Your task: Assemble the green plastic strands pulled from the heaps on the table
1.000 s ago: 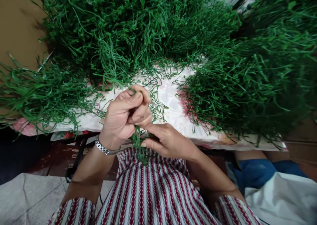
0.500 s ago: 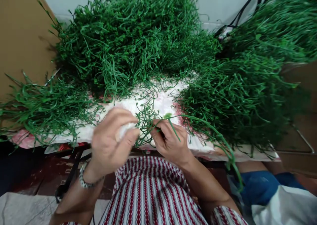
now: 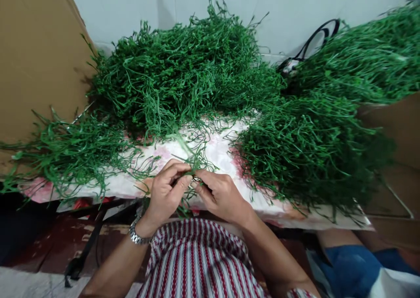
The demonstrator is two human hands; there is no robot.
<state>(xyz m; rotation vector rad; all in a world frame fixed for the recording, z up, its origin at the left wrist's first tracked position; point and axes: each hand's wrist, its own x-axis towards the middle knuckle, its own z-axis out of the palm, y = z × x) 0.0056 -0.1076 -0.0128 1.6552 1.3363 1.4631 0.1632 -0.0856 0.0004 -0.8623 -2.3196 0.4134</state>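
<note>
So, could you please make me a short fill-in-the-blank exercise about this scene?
1. The left hand and right hand both pinch thin strands coloured ____.
2. The watch sits on the ____ wrist.
3. The top has red and white ____.
Missing words: green; left; stripes.

Lost in the pinch
The green sprig (image 3: 196, 162) disappears behind the closed fingertips of the left hand (image 3: 166, 193) and right hand (image 3: 223, 196); right of the fingers, the green heap (image 3: 370, 66) runs off the edge.
</note>
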